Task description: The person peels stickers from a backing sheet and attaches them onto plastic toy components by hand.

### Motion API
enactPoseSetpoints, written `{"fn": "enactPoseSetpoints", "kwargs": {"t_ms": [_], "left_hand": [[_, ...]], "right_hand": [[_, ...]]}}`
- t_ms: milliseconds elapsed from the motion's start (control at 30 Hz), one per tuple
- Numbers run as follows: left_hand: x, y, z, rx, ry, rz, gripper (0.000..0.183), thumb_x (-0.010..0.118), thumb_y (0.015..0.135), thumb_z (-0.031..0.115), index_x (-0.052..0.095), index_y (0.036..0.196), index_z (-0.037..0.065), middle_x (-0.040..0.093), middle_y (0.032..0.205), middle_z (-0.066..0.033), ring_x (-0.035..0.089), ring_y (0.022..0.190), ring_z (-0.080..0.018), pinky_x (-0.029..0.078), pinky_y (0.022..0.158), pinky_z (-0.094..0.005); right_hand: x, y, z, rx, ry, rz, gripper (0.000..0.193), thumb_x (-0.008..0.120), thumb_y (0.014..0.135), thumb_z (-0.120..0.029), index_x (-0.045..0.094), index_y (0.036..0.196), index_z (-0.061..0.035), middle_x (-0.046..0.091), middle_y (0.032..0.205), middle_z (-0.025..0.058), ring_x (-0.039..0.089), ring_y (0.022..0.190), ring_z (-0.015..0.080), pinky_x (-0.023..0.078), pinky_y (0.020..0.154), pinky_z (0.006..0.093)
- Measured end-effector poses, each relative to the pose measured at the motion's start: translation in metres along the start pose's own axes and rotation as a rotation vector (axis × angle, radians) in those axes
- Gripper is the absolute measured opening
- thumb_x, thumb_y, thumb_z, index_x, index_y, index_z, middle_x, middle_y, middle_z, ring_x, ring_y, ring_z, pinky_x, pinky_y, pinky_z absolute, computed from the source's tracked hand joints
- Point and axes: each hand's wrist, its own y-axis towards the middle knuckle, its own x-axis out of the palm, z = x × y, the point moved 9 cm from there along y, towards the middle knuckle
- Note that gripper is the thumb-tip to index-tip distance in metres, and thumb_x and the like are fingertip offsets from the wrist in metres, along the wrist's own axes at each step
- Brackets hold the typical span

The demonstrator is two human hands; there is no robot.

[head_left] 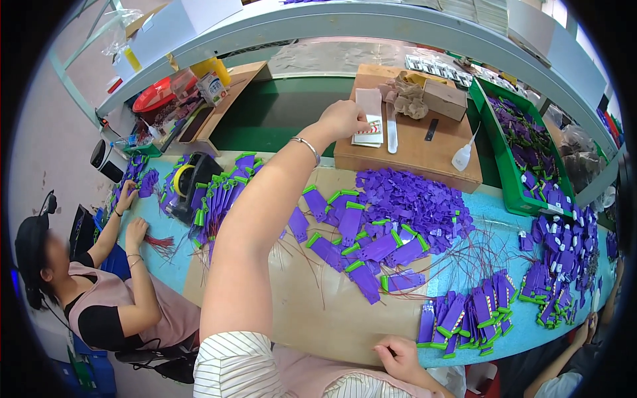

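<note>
My left hand point(345, 119) reaches far forward, fingertips closed at a white card pad point(369, 101) on a wooden box. Small red-and-white pieces point(373, 127) show beside the fingertips; what they pinch is too small to tell. My right hand point(399, 357) rests curled at the bench's near edge, with nothing visible in it. Under and beyond my left forearm, purple flat pieces with green ends point(352, 222) lie scattered. A heap of small purple pieces point(411, 199) sits behind them. Nearer my right hand are stacked purple-and-green pieces point(468, 315) with thin red wires.
The wooden box point(424, 149) also carries a small carton point(444, 99), crumpled brown paper point(411, 96) and a white squeeze bottle point(462, 156). A green tray point(524, 152) of purple pieces stands right. A tape dispenser point(189, 189) stands left. Co-workers sit at left point(126, 298) and right point(564, 361).
</note>
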Motion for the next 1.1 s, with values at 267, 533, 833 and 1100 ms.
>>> {"fn": "enactPoseSetpoints", "kwargs": {"t_ms": [267,533,833,1100], "left_hand": [[0.002,0.001,-0.006,0.021,-0.075,-0.051,0.026,0.061,0.078,0.032,0.068,0.082,0.007,0.065,0.077,-0.0124,0.060,0.070,-0.0246,0.047,0.067,-0.0357],[0.000,-0.004,-0.004,-0.024,-0.102,-0.082,0.027,0.056,0.082,0.031,0.067,0.086,0.006,0.064,0.079,-0.0140,0.060,0.070,-0.0265,0.046,0.068,-0.0364],[-0.046,-0.018,0.005,0.133,-0.180,0.554,0.021,0.054,0.083,0.021,0.061,0.084,0.001,0.059,0.079,-0.0178,0.056,0.074,-0.0328,0.045,0.067,-0.0386],[-0.079,-0.167,0.111,0.334,-0.498,0.492,0.007,0.053,0.083,0.008,0.058,0.083,0.003,0.059,0.073,-0.0136,0.058,0.066,-0.0281,0.045,0.057,-0.0315]], "right_hand": [[0.000,-0.001,0.001,-0.005,0.004,0.006,0.007,0.062,0.073,-0.004,0.058,0.069,-0.0008,0.053,0.059,0.0106,0.051,0.049,0.0235,0.039,0.045,0.0314],[-0.002,0.000,-0.001,-0.019,0.000,0.016,0.007,0.062,0.073,-0.004,0.058,0.068,-0.0009,0.054,0.059,0.0108,0.052,0.049,0.0241,0.040,0.046,0.0318],[0.001,0.004,0.000,-0.003,0.004,-0.011,0.007,0.062,0.073,-0.004,0.058,0.068,-0.0012,0.054,0.059,0.0106,0.052,0.050,0.0251,0.040,0.046,0.0322],[-0.025,-0.003,-0.021,-0.051,-0.005,0.149,0.014,0.061,0.073,-0.004,0.059,0.087,-0.0004,0.057,0.080,0.0122,0.055,0.070,0.0236,0.043,0.061,0.0312]]}}
